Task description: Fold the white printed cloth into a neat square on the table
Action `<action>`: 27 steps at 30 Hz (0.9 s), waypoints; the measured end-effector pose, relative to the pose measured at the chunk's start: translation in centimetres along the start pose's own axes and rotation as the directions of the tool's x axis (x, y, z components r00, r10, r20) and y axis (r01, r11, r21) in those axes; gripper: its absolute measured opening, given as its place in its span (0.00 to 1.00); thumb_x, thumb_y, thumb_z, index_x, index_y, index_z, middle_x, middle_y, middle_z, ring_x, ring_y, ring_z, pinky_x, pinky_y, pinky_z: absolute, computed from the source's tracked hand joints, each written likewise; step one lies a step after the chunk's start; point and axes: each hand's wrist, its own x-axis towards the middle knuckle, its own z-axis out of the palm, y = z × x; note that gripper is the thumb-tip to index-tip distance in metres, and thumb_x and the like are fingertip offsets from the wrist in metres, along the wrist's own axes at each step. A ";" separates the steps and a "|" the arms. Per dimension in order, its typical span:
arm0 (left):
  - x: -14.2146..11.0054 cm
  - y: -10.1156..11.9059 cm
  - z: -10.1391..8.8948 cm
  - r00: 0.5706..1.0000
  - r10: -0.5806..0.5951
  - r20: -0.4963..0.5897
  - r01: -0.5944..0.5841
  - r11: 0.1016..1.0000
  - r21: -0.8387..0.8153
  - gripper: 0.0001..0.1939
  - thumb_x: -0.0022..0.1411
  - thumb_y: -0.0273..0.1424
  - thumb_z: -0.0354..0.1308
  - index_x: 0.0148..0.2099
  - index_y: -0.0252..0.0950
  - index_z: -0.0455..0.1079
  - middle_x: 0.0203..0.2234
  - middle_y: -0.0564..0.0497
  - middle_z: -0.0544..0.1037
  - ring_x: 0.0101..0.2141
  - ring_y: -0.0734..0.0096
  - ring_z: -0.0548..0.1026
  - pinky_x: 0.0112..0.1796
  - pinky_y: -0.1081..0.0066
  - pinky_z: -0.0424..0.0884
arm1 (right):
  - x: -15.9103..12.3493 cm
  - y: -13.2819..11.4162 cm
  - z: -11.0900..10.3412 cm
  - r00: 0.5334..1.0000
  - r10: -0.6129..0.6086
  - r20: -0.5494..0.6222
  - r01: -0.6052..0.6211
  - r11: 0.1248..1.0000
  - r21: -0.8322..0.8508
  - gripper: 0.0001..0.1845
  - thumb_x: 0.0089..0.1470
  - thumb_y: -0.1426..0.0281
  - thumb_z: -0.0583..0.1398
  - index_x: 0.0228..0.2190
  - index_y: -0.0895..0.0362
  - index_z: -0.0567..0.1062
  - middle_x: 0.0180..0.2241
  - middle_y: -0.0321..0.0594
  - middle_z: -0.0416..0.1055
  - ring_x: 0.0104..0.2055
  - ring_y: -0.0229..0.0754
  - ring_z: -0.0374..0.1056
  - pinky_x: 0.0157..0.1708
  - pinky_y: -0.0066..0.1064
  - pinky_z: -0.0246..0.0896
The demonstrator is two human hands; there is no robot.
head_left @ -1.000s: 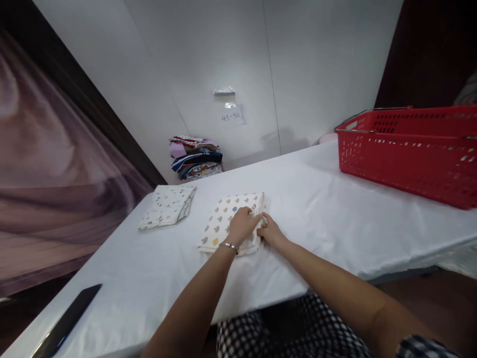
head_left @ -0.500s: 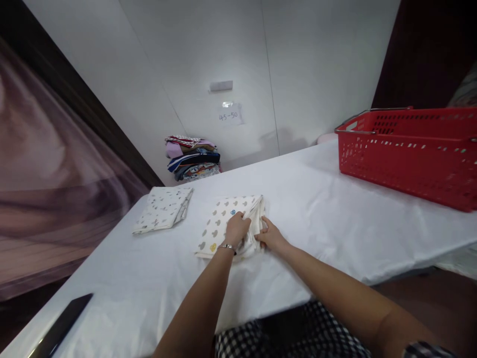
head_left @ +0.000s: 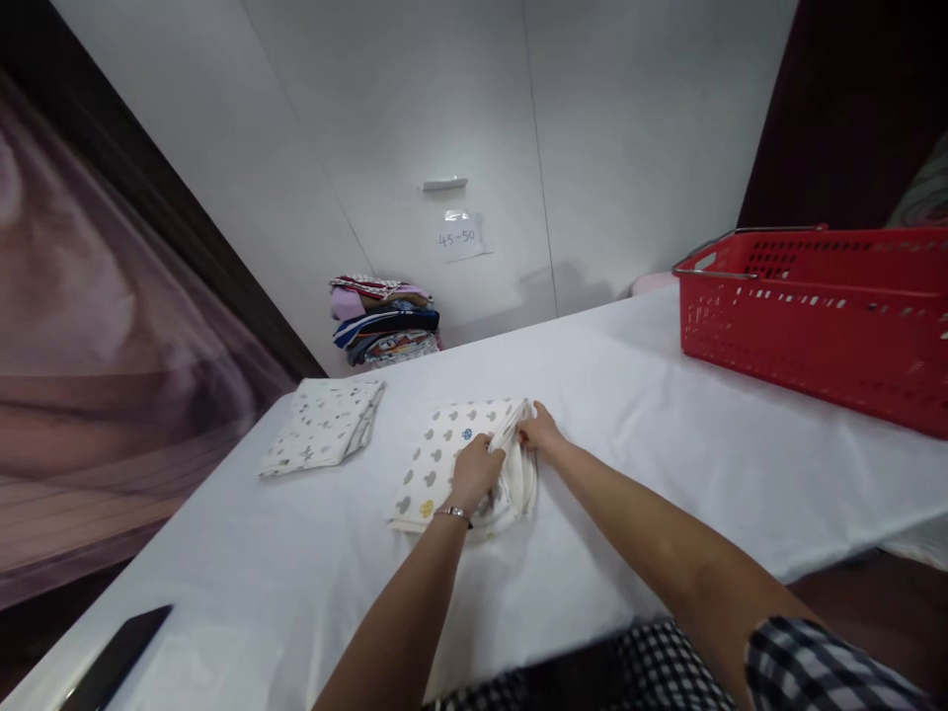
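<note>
In front of me lies a folded white cloth point(head_left: 426, 464) printed with grey mushroom-like shapes and a few blue and yellow ones. My left hand point(head_left: 476, 472) is closed on its layers near the right side; a bracelet circles that wrist. At the cloth's far right corner, my right hand point(head_left: 539, 432) pinches the bunched edge, fingertips partly hidden by the fabric. A second folded cloth point(head_left: 322, 425), white with small dark prints, rests to the left, apart from both hands.
A red plastic basket point(head_left: 807, 341) with a metal handle stands at the right on the white-covered table point(head_left: 629, 395). Behind the table's far edge is a pile of folded fabrics point(head_left: 385, 321). A dark flat object point(head_left: 118, 657) lies at the near left.
My right hand has moved away from me along the cloth's right edge to its far corner. The left hand keeps its hold, and the right-side layers hang looser.
</note>
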 end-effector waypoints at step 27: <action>0.9 -1.2 0.0 0.999 -0.032 0.044 0.039 0.986 -0.161 0.10 0.53 0.30 0.51 0.38 0.37 0.70 0.34 0.51 0.78 0.35 0.69 0.74 0.34 0.74 0.63 | 3.4 0.8 -1.6 0.973 -0.229 0.012 0.213 0.882 -0.420 0.12 0.44 0.73 0.56 0.29 0.56 0.79 0.29 0.39 0.75 0.33 0.40 0.69 0.31 0.25 0.56</action>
